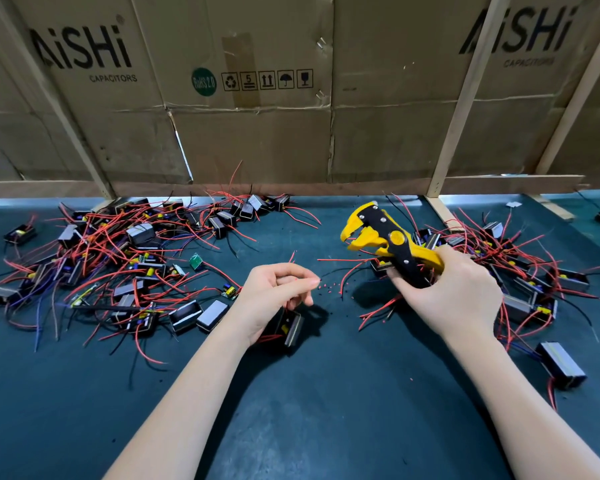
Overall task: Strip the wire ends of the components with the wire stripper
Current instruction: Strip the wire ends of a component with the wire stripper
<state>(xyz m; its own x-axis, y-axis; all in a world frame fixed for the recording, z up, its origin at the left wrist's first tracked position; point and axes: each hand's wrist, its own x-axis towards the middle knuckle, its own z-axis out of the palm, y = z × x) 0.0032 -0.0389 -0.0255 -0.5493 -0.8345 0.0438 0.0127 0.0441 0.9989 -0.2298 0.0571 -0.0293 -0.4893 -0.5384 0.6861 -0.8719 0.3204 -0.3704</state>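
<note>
My right hand (pixel 454 292) grips the handles of a yellow and black wire stripper (pixel 388 240), held above the mat with its jaws pointing left and nothing between them. My left hand (pixel 274 296) pinches a thin red wire (pixel 292 257) between thumb and fingertips, with the wire's end sticking up. Under that hand hangs a small black component (pixel 291 329) with a yellow part inside. Tiny red bits of stripped insulation (pixel 328 287) lie on the mat between my hands.
A big pile of black components with red, black and blue wires (pixel 118 261) covers the left of the dark green mat (pixel 309 393). Another pile (pixel 520 271) lies at the right. Cardboard panels (pixel 250 133) and wooden slats close off the back.
</note>
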